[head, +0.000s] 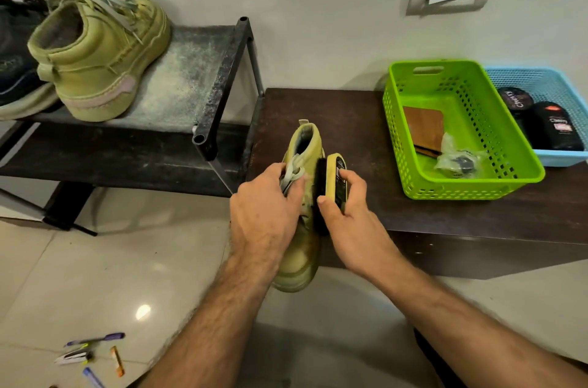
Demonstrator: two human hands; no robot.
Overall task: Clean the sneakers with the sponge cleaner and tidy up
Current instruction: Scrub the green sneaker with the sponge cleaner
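Observation:
An olive-green sneaker (302, 247) is held over the front edge of a dark low table (334, 114), toe pointing toward me. My left hand (264, 216) grips it at the laces. My right hand (346, 212) holds a yellow-backed shoe brush (334, 177), its dark bristles pressed against the sneaker's right side. The matching olive sneaker (98, 53) stands on a dusty black shoe rack (197, 69) at the left, heel toward me.
A green basket (461, 184) on the table holds a brown wooden piece and a small plastic bag. Behind it a blue basket (560, 79) holds black polish containers. A dark shoe (16, 47) sits far left on the rack. Pens lie on the tiled floor (89, 352).

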